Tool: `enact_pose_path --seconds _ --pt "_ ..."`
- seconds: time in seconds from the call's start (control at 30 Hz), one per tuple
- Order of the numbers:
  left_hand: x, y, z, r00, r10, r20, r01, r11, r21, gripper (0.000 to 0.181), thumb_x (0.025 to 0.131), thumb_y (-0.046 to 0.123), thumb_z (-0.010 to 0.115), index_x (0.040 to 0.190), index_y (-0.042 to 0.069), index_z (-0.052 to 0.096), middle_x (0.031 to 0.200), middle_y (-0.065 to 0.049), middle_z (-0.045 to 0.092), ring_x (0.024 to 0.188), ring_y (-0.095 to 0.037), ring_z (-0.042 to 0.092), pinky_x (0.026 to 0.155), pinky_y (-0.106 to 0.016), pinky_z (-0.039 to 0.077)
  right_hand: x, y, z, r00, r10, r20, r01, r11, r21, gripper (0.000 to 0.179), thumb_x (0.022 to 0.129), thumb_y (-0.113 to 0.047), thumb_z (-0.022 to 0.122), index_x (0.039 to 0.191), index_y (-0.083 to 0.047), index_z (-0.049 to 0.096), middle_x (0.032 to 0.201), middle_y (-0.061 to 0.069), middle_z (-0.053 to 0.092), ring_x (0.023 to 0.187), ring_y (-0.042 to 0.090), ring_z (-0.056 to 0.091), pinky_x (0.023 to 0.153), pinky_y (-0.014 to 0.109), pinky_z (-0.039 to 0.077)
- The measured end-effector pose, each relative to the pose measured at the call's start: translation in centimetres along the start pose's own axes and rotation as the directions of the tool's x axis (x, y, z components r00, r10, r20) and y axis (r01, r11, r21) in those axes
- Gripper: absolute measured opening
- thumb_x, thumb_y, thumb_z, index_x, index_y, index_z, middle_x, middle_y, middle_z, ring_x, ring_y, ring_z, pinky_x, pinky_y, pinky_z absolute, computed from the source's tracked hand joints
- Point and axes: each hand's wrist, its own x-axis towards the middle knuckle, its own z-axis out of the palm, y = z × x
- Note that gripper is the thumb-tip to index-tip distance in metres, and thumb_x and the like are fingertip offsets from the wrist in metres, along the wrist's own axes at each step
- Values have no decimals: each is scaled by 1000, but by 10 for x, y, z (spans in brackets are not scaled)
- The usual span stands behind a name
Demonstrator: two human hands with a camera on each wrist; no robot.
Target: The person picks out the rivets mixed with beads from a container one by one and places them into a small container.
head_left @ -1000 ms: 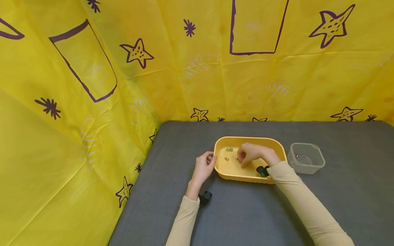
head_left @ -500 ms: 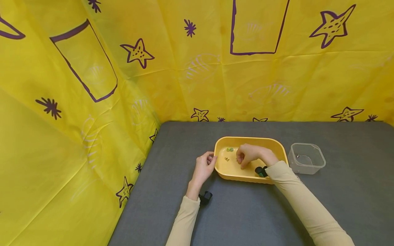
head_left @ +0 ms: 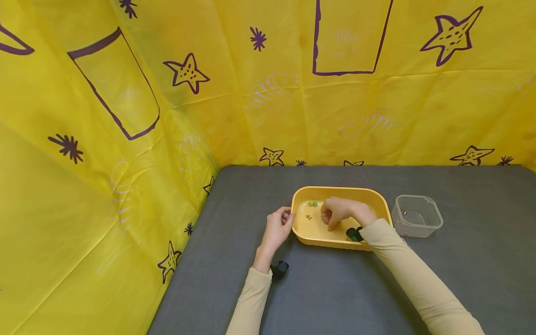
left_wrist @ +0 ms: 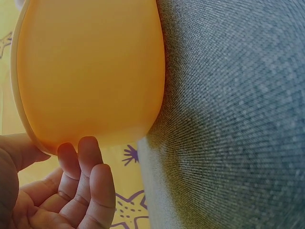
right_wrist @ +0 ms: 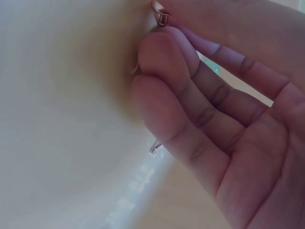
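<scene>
A yellow plastic tub stands on the grey table. My left hand pinches its left rim, thumb at the rim and fingers against the outer wall. Inside the tub, my right hand reaches low over the floor, fingers curled down. Between its thumb and fingertips is a small gold-coloured metal hoop, earring-like, mostly hidden by the fingers. Another small metal piece shows behind the fingers in the right wrist view. Small gold-coloured pieces lie left of that hand, with green round beads behind them.
A clear plastic container stands right of the tub, with a small dark piece inside. Yellow cloth with purple drawings hangs behind and to the left of the table.
My right hand has shifted slightly left, and the gold-coloured piece beside its fingertips is now mostly hidden by them. My left hand stays on the tub's rim.
</scene>
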Motion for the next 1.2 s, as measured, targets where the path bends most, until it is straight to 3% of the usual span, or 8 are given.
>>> enact_pose_path --seconds 1.2 --pt "0 1 -1 1000 2 -15 -2 1000 4 20 90 7 58 102 -9 63 67 -5 56 56 -9 48 51 -20 41 1 -2 0 1000 -11 10 11 1000 -19 9 69 9 63 67 1 60 59 -3 47 52 6 40 50 20 31"
